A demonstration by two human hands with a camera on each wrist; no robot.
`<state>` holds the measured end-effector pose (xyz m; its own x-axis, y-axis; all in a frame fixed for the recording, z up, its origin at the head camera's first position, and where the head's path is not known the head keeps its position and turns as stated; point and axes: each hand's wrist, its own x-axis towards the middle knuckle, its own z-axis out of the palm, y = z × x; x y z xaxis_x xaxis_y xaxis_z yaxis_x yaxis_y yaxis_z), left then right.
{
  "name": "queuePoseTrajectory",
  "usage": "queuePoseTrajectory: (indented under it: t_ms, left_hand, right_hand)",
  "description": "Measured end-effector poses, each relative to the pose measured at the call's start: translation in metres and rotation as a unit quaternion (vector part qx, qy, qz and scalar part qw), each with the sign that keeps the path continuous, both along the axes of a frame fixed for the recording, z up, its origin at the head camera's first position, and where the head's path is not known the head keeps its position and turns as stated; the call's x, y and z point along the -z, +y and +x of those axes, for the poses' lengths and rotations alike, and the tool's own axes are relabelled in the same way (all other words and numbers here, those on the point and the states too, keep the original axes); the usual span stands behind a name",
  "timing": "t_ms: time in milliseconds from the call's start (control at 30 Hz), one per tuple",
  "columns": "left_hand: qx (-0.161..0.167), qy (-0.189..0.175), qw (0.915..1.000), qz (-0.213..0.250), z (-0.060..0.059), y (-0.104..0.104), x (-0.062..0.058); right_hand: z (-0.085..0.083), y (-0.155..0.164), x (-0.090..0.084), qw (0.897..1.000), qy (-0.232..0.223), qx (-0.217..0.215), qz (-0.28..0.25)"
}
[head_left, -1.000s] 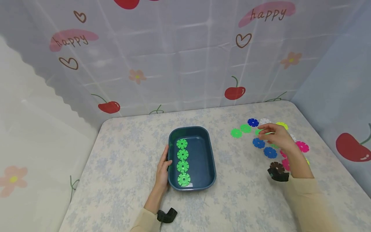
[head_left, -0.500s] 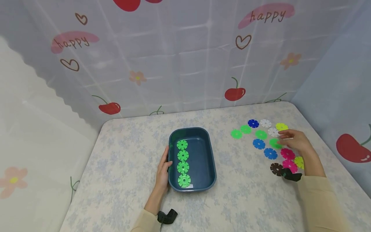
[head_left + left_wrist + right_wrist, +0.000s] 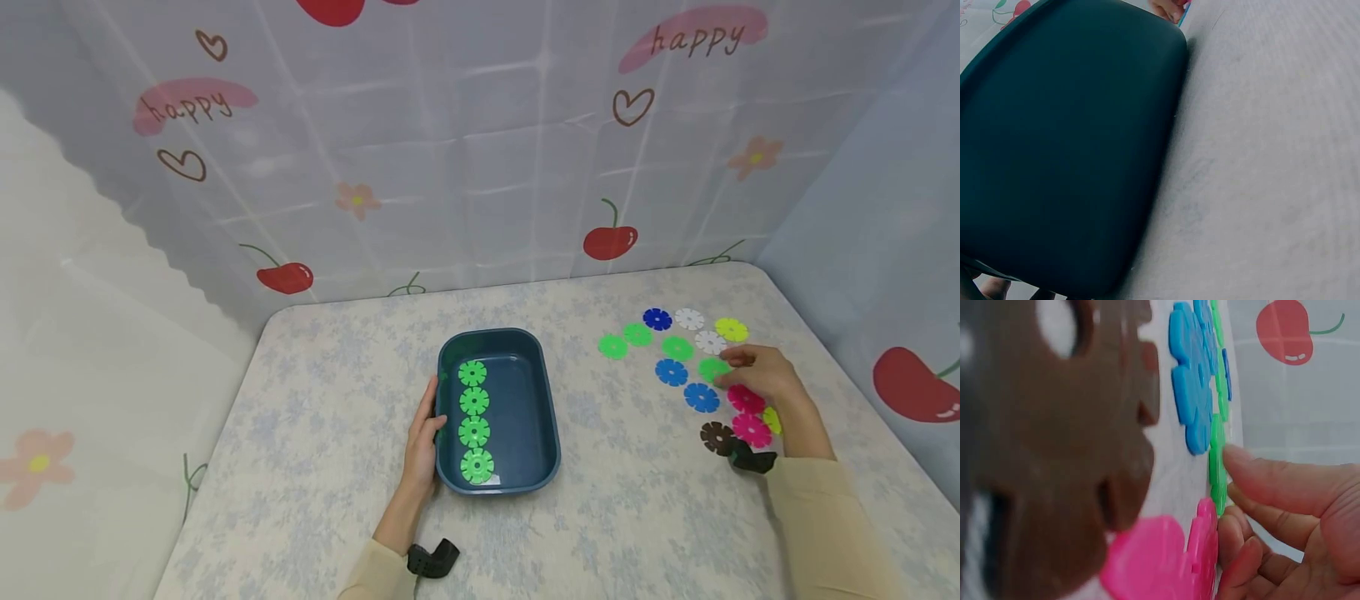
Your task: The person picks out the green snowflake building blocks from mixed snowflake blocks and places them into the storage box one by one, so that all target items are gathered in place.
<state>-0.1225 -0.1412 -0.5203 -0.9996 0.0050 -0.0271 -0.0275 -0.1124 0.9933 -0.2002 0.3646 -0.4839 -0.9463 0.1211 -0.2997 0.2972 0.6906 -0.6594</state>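
Observation:
My left hand [image 3: 422, 442] holds the dark blue plastic tray [image 3: 521, 417] by its left side, thumb at the rim and fingers along the outer wall. In the left wrist view the outer wall of the tray [image 3: 1072, 137] fills much of the picture. Inside it, several green notched building discs [image 3: 474, 402] stand in a column along the left. Over on the right, my right hand [image 3: 765, 372] pinches a green disc [image 3: 712, 370] at its edge, thumb on the near side. That green disc [image 3: 1217, 462] still lies in line with the others, low on the table.
Around the right hand lie loose discs: blue [image 3: 701, 397], pink [image 3: 752, 430], brown [image 3: 716, 437], white [image 3: 709, 342], yellow [image 3: 731, 330] and more green ones [image 3: 612, 347]. A printed curtain [image 3: 487, 167] borders the patterned tabletop [image 3: 337, 400] at the back.
My right hand has moved right and toward me from above the middle discs, and has come down at a green disc. The left hand and tray have stayed in place.

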Motion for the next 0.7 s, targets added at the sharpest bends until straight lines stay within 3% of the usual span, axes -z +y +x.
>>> queuePoseTrajectory:
  t_ms: [700]
  left_hand:
    - [0.003, -0.004, 1.0000, 0.005, -0.0001, 0.0003, -0.0015]
  right_hand:
    - [-0.0023, -0.0063, -0.0045, 0.998, 0.016, -0.001, 0.059]
